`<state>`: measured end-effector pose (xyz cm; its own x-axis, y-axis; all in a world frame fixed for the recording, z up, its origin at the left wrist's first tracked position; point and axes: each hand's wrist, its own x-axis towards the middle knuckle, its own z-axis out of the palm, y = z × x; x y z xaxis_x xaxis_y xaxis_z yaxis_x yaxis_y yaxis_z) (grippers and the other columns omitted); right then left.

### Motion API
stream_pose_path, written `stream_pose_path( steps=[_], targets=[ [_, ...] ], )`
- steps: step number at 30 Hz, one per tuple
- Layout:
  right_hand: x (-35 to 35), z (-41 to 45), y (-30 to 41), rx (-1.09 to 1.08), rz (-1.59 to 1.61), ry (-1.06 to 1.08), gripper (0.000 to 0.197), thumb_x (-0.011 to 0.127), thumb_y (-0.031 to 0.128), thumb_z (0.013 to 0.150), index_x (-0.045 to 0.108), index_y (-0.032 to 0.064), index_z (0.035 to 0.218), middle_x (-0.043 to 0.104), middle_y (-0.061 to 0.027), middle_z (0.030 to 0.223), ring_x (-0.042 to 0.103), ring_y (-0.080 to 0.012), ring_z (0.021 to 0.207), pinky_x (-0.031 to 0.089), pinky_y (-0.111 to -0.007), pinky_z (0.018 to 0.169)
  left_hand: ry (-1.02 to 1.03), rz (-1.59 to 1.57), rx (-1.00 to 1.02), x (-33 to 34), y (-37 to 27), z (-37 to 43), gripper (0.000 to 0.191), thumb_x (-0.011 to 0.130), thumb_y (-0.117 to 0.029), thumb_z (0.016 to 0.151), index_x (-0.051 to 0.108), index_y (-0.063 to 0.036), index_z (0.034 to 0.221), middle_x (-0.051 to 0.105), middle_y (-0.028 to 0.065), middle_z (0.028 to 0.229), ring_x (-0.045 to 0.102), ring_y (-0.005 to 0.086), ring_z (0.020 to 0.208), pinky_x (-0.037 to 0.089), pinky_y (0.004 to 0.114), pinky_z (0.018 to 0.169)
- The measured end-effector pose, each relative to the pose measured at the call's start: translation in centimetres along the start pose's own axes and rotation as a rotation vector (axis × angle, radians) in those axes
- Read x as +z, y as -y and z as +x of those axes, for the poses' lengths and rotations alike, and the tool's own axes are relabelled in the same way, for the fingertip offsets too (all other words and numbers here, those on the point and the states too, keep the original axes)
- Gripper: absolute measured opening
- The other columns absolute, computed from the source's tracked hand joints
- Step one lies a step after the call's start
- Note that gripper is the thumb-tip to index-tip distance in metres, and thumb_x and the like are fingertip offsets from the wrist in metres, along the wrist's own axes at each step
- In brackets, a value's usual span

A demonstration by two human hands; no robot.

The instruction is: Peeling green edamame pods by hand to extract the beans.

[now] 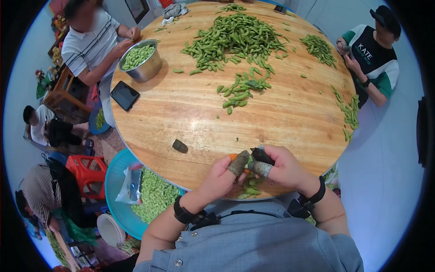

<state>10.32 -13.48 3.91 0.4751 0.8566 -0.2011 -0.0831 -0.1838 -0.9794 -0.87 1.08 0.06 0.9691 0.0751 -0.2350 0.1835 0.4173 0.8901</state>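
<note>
At the near edge of the round wooden table (204, 125), my left hand (224, 173) and my right hand (282, 166) meet, thumbs close together. Dark and grey finger covers wrap several fingertips, and some orange shows at the left ones. Between the fingers both hands pinch a green soybean pod (250, 159), mostly hidden by them. Just below lie several green pods (252, 188). A loose dark finger cover (180, 146) rests on the table to the left. Farther off are a small group of pods (238, 95) and a large heap of pods (238, 37).
A steel pot of shelled beans (141, 61) and a black phone (125, 96) stand at the table's left. Below the left edge is a teal basket of beans (115, 200) beside a red plastic stool (86, 170). People sit at left and right.
</note>
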Motion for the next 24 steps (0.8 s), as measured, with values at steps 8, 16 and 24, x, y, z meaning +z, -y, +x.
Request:
stream_pose_path(
  steps=[8, 16, 24],
  targets=[
    [0.3, 0.9, 0.0, -0.137, -0.577, -0.1, 0.014, 0.059, 0.011, 0.079, 0.056, 0.0, 0.087, 0.056, -0.0052, 0.067, 0.051, -0.0102, 0.061, 0.043, -0.029, 0.055, -0.223, 0.691, 0.29, -0.7, -0.6, 0.8, 0.022, 0.048, -0.021, 0.092, 0.056, -0.0012, 0.086, 0.053, -0.0002, 0.068, 0.049, 0.0093, 0.058, 0.039, 0.025, 0.051],
    [0.6, 1.2, 1.0, -0.04, -0.112, 0.004, 0.012, 0.056, 0.009, 0.081, 0.056, 0.0007, 0.09, 0.056, -0.0025, 0.069, 0.051, -0.0129, 0.056, 0.043, -0.029, 0.052, -0.005, 0.203, 0.168, -1.1, -0.3, 0.8, 0.023, 0.043, -0.022, 0.095, 0.054, -0.0022, 0.092, 0.051, -0.0011, 0.069, 0.047, 0.0064, 0.061, 0.039, 0.021, 0.054],
    [0.1, 2.1, 1.1, 0.231, 0.115, 0.014, 0.011, 0.055, 0.01, 0.083, 0.055, 0.0018, 0.09, 0.055, 0.0, 0.07, 0.047, -0.0055, 0.058, 0.041, -0.024, 0.052, -0.215, 0.392, 0.17, -1.2, -1.0, 1.4, 0.023, 0.046, -0.022, 0.094, 0.056, -0.0028, 0.085, 0.049, -0.0026, 0.063, 0.045, 0.0069, 0.056, 0.037, 0.022, 0.05]
  ],
)
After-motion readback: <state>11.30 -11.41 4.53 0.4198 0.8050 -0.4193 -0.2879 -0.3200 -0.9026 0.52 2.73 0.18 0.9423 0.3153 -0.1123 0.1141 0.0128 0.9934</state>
